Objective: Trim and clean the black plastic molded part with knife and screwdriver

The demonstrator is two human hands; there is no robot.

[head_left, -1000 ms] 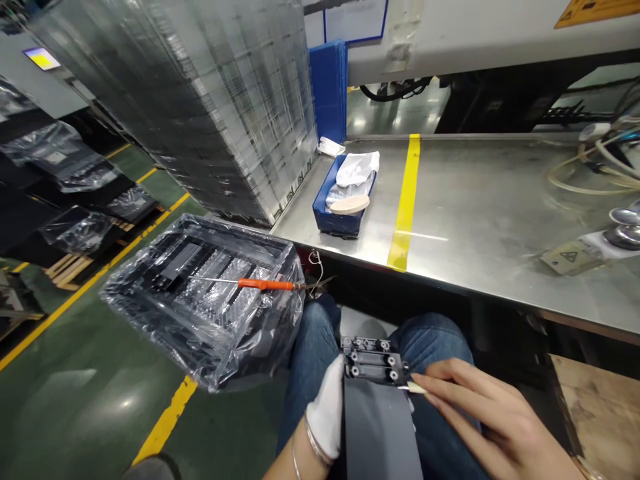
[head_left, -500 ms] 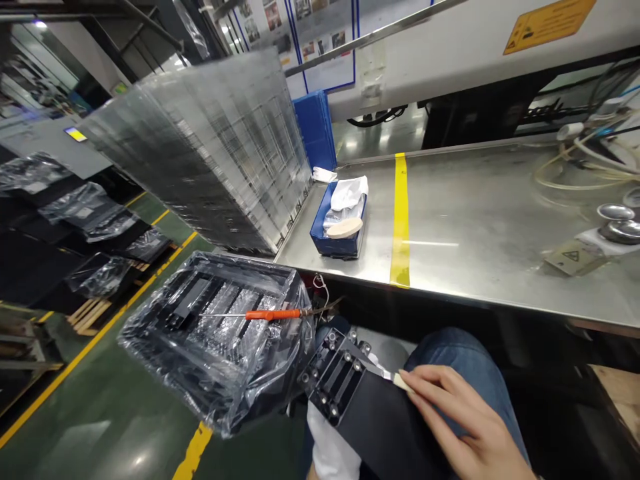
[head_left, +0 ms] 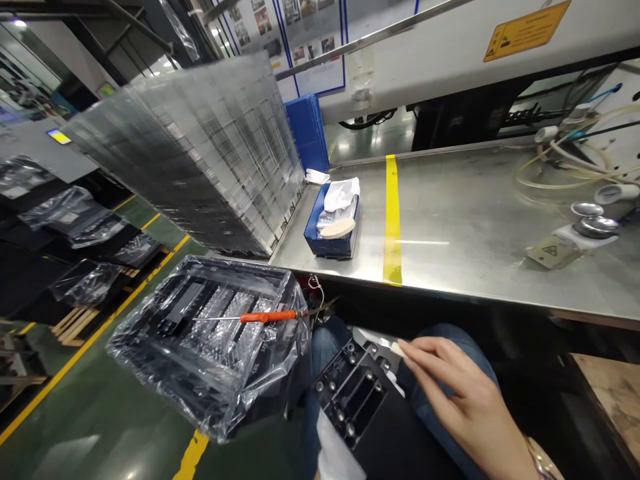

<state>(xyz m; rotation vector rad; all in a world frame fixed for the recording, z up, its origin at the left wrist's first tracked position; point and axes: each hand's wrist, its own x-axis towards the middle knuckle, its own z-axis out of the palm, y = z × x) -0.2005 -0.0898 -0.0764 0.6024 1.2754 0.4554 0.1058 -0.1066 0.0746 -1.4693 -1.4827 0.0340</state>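
From the head view, a black plastic part [head_left: 360,400] with rows of round studs lies tilted across the person's lap, below the near edge of the steel table [head_left: 475,227]. The left hand [head_left: 336,453], in a white glove, sits under the part's lower edge and is mostly hidden, so I cannot tell how its fingers stand. The bare right hand [head_left: 460,400] rests on the part's right side, its fingers pinched narrow on a small pale tool [head_left: 397,348] at the part's upper corner. Just left of the knees stands a black crate wrapped in clear film [head_left: 210,340], with an orange-handled tool [head_left: 265,317] lying across its top. On the table sits a blue bin [head_left: 327,243] beside yellow tape [head_left: 391,220].
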